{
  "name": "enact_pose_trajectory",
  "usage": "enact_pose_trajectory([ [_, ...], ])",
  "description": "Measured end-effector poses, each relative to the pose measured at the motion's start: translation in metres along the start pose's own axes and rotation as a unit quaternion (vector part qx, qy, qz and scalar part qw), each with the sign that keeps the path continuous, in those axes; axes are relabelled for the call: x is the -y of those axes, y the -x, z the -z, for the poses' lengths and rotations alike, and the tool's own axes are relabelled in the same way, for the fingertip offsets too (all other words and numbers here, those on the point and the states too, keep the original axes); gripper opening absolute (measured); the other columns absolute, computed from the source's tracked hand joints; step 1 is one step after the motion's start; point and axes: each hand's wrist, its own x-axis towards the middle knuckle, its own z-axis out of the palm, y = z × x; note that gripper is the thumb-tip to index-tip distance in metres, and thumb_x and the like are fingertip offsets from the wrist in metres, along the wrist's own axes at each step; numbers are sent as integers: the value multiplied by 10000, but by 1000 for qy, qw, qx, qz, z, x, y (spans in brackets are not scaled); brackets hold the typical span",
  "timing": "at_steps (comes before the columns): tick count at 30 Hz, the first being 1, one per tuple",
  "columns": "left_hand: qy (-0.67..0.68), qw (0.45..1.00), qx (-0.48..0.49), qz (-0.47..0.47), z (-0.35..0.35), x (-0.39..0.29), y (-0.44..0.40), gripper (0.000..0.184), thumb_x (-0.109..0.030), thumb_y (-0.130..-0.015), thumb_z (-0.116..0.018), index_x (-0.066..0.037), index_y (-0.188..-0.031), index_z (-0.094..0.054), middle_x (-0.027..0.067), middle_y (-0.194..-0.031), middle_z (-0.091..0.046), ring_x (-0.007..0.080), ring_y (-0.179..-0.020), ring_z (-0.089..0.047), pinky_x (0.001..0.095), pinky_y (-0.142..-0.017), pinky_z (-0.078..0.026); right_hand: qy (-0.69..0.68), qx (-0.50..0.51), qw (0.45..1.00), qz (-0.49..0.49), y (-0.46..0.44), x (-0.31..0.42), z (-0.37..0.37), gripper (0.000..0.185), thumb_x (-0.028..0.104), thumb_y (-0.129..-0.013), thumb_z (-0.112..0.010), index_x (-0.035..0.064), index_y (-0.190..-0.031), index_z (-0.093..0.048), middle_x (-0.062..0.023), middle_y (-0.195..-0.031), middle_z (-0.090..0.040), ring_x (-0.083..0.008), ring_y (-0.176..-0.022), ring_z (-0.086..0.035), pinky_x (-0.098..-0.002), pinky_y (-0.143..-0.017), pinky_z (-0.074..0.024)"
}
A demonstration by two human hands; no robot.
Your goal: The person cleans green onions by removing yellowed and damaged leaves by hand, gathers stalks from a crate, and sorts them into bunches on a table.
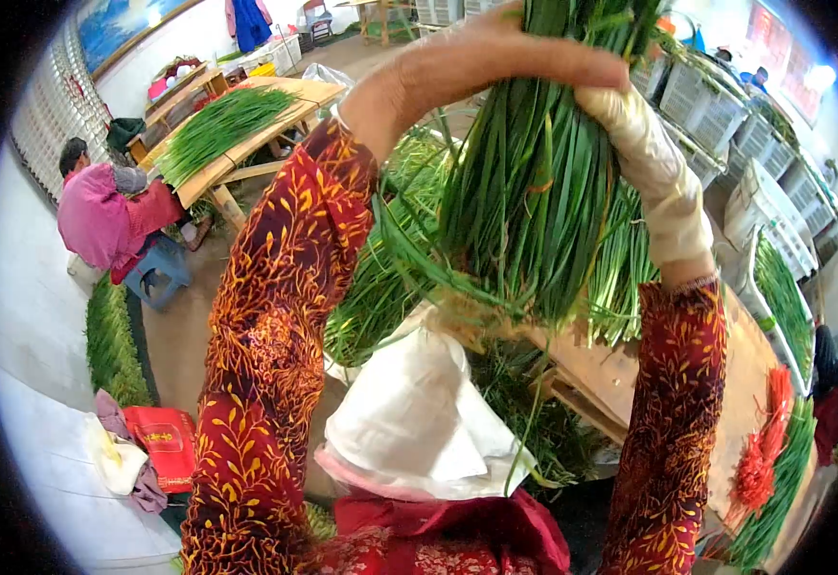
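Observation:
Both my hands are raised at the top of the head view around a thick bunch of long green leaves [534,192], which hangs down in front of me. My bare left hand [495,62] reaches across the bunch from the left, its fingers wrapped over it. At the bunch's right side is my right hand [630,125], in a pale, thin glove, closed on the leaves. Below and behind hang or lie more green leaves [380,287] on a wooden table [582,374]. A white cloth [419,402] covers my lap.
At the left a person [103,211] sits on a blue stool [158,271] beside a wooden table with green leaves [222,129]. Red ties [764,446] and more leaves lie at the right table edge. White crates [701,101] stand behind, and a red bag [162,446] lies lower left.

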Motion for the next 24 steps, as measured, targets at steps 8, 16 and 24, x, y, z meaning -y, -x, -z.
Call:
enact_pose_trajectory([
  [8, -179, 947, 11, -266, -9, -5, 26, 399, -215, -800, -608, -50, -1139, -476, 102, -900, -583, 163, -771, -595, 292, -697, -529, 88, -154, 984, 35, 50, -2, -34, 564, 396, -798, -569, 10, -1194, -459, -95, -1091, -546, -161, -965, -529, -277, -865, -393],
  [16, 133, 973, -170, -80, 25, -16, 9, 207, -234, -752, -651, -45, -777, -570, 78, -749, -593, 193, -675, -624, 329, -612, -545, 451, -180, 855, 181, 130, -68, -116, 276, 167, -647, -657, 94, -903, -585, -80, -1237, -461, -278, -1051, -459, -383, -872, -370],
  [24, 108, 971, -206, -52, 20, -2, 14, 161, -214, -764, -632, -61, -749, -588, 64, -719, -595, 151, -622, -584, 283, -563, -509, 433, -97, 887, 131, 208, -102, -113, 299, 77, -677, -562, 89, -972, -514, -82, -905, -536, -280, -832, -520, -367, -697, -408],
])
